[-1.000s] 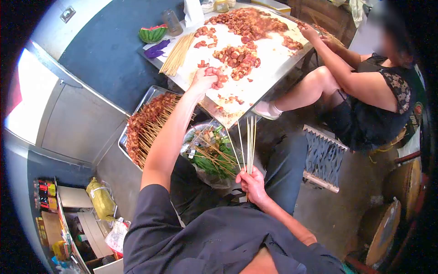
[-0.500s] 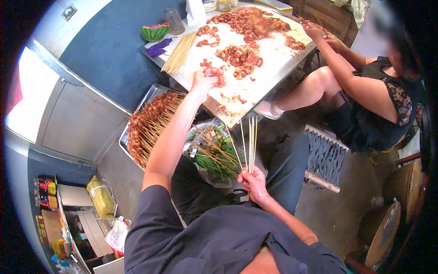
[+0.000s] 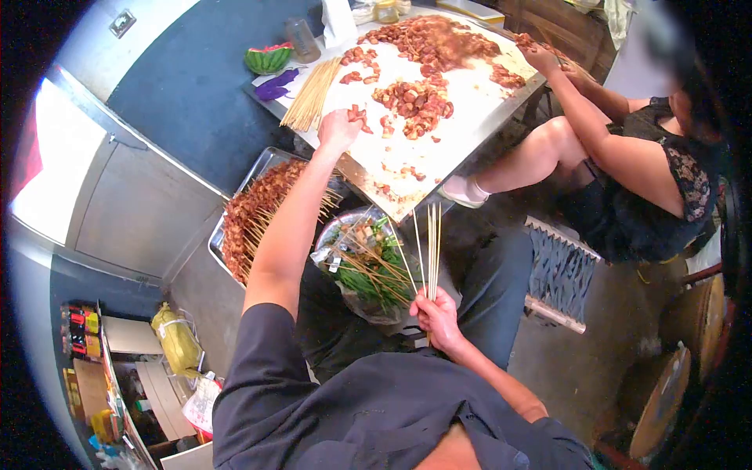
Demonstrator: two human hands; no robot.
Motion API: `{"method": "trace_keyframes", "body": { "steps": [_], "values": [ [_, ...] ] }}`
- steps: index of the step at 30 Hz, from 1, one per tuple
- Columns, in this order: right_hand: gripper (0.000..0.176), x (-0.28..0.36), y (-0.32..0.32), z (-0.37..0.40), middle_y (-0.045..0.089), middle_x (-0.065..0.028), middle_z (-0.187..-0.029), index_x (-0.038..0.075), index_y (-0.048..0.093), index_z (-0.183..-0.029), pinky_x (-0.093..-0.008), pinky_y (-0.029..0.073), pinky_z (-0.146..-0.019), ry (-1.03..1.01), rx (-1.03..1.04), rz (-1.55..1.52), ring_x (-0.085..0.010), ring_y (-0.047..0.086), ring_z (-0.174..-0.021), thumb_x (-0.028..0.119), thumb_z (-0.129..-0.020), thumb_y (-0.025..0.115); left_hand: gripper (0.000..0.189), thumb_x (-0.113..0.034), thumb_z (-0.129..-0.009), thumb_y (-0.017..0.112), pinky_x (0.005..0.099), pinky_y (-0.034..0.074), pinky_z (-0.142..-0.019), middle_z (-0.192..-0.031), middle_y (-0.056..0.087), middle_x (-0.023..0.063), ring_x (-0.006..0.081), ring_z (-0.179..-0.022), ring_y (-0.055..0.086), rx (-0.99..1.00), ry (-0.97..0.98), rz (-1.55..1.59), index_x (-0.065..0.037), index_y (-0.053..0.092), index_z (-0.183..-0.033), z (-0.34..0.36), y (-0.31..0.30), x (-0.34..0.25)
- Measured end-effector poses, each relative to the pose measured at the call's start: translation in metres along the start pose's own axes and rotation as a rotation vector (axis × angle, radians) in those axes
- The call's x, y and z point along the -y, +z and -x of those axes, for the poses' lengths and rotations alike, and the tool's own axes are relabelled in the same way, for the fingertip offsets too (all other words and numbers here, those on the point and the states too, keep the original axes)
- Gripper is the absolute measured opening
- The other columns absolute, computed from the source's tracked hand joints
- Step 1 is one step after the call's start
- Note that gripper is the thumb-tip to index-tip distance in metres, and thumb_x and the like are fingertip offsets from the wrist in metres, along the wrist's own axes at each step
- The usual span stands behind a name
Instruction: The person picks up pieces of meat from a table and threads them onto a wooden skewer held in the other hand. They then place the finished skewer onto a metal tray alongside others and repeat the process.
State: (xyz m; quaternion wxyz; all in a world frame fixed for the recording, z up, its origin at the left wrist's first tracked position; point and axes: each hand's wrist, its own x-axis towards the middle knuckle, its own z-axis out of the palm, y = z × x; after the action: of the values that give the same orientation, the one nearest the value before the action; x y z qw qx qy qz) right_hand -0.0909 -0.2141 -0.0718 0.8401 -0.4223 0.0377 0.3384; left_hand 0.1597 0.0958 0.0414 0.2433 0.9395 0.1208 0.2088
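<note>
My left hand [image 3: 338, 129] is over the near left part of the white table, its fingers curled at a few small red-brown meat pieces [image 3: 358, 117]. The fingertips are partly hidden. Low in front of my lap, my right hand [image 3: 439, 317] grips several thin wooden skewers [image 3: 432, 251]. They point up toward the table corner, fanned slightly, and look bare. A bundle of loose skewers [image 3: 312, 94] lies on the table just beyond my left hand. Larger heaps of meat [image 3: 413, 106] spread across the middle and back of the white table [image 3: 470, 117].
Below left, a metal tray [image 3: 215, 247] holds many loaded meat skewers [image 3: 254, 215]. A lined basin [image 3: 352, 301] with greens and used sticks sits between my knees. A watermelon piece [image 3: 269, 59] and purple gloves [image 3: 276, 84] lie at the table's left. A person [image 3: 627, 164] works at the right.
My left hand has moved a little left and turned, and meat pieces now show to the right of its fingers. My right hand still holds the skewers in much the same place.
</note>
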Motion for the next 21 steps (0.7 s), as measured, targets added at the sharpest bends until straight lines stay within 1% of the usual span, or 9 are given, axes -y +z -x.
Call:
{"method": "trace_keyframes", "body": {
  "steps": [2, 5, 9, 11, 15, 17, 18, 20, 21],
  "values": [
    [0.005, 0.0, 0.002, 0.001, 0.055, -0.0028, -0.063, 0.01, 0.049, -0.087, -0.0171, 0.024, -0.035, 0.001, -0.007, 0.013, -0.0023, 0.033, -0.04, 0.012, -0.088, 0.054, 0.023, -0.027, -0.066, 0.066, 0.0394, 0.049, -0.068, -0.077, 0.066, 0.014, 0.0276, -0.077, 0.064, 0.099, -0.121, -0.11, -0.006, 0.068, -0.074, 0.003, -0.003, -0.016],
    [0.006, 0.0, 0.0, 0.002, 0.055, -0.0027, -0.063, 0.01, 0.049, -0.088, -0.0174, 0.024, -0.035, 0.009, -0.018, 0.016, -0.0023, 0.033, -0.04, 0.013, -0.088, 0.054, 0.021, -0.025, -0.066, 0.066, 0.0385, 0.049, -0.068, -0.076, 0.066, 0.0144, 0.0279, -0.076, 0.064, 0.131, -0.093, -0.231, -0.005, 0.066, -0.073, -0.008, 0.011, -0.009],
    [0.006, -0.002, -0.003, 0.002, 0.056, -0.0026, -0.063, 0.01, 0.049, -0.088, -0.0176, 0.024, -0.035, -0.007, -0.022, 0.004, -0.0024, 0.033, -0.04, 0.013, -0.088, 0.054, 0.023, -0.026, -0.065, 0.065, 0.0379, 0.049, -0.067, -0.074, 0.065, 0.0154, 0.0282, -0.073, 0.064, 0.147, -0.095, -0.064, -0.003, 0.064, -0.068, -0.013, 0.022, -0.001],
    [0.006, -0.001, -0.002, 0.002, 0.056, -0.0025, -0.063, 0.01, 0.049, -0.088, -0.0175, 0.024, -0.035, -0.006, -0.025, 0.011, -0.0023, 0.033, -0.04, 0.013, -0.088, 0.054, 0.025, -0.027, -0.064, 0.066, 0.0379, 0.049, -0.065, -0.072, 0.064, 0.0156, 0.0284, -0.071, 0.064, 0.263, -0.044, -0.126, -0.002, 0.061, -0.068, -0.007, 0.018, -0.005],
    [0.005, 0.0, -0.001, 0.002, 0.056, -0.0023, -0.064, 0.009, 0.049, -0.088, -0.0171, 0.023, -0.034, -0.013, -0.019, 0.013, -0.0021, 0.033, -0.04, 0.012, -0.088, 0.054, 0.021, -0.018, -0.067, 0.064, 0.0345, 0.049, -0.062, -0.066, 0.063, 0.0117, 0.0239, -0.067, 0.064, 0.218, 0.079, -0.098, -0.001, 0.062, -0.079, 0.023, 0.006, -0.008],
    [0.004, 0.001, 0.001, 0.002, 0.056, -0.0031, -0.064, 0.009, 0.049, -0.088, -0.0172, 0.022, -0.034, -0.023, -0.023, 0.006, -0.0018, 0.031, -0.04, 0.011, -0.089, 0.053, 0.013, -0.004, -0.073, 0.057, 0.0306, 0.051, -0.058, -0.067, 0.061, 0.009, 0.0216, -0.066, 0.064, 0.142, -0.027, 0.613, -0.001, 0.057, -0.086, 0.042, -0.008, -0.017],
    [0.003, 0.004, 0.002, 0.002, 0.056, -0.0039, -0.065, 0.009, 0.048, -0.089, -0.0174, 0.021, -0.034, -0.035, -0.026, 0.004, -0.0016, 0.03, -0.039, 0.009, -0.089, 0.052, 0.013, -0.004, -0.073, 0.057, 0.0306, 0.051, -0.058, -0.067, 0.061, 0.009, 0.0216, -0.066, 0.064, 0.141, -0.028, 0.612, -0.001, 0.057, -0.086, 0.05, -0.011, -0.018],
    [0.003, 0.01, 0.007, 0.001, 0.056, -0.0037, -0.065, 0.009, 0.048, -0.089, -0.0173, 0.021, -0.034, -0.053, -0.031, 0.003, -0.0015, 0.03, -0.039, 0.009, -0.089, 0.052, 0.014, 0.008, -0.077, 0.048, 0.0292, 0.053, -0.056, -0.071, 0.059, 0.0082, 0.0225, -0.068, 0.065, 0.188, -0.264, 1.059, -0.002, 0.05, -0.087, 0.064, -0.015, -0.023],
    [0.003, 0.013, 0.01, 0.0, 0.056, -0.0035, -0.065, 0.009, 0.048, -0.089, -0.0171, 0.021, -0.034, -0.07, -0.037, 0.002, -0.0014, 0.03, -0.039, 0.009, -0.089, 0.052, 0.014, 0.008, -0.077, 0.048, 0.0292, 0.053, -0.056, -0.071, 0.059, 0.0082, 0.0225, -0.068, 0.065, 0.188, -0.266, 1.059, -0.002, 0.05, -0.087, 0.073, -0.014, -0.024]
  ]
}}
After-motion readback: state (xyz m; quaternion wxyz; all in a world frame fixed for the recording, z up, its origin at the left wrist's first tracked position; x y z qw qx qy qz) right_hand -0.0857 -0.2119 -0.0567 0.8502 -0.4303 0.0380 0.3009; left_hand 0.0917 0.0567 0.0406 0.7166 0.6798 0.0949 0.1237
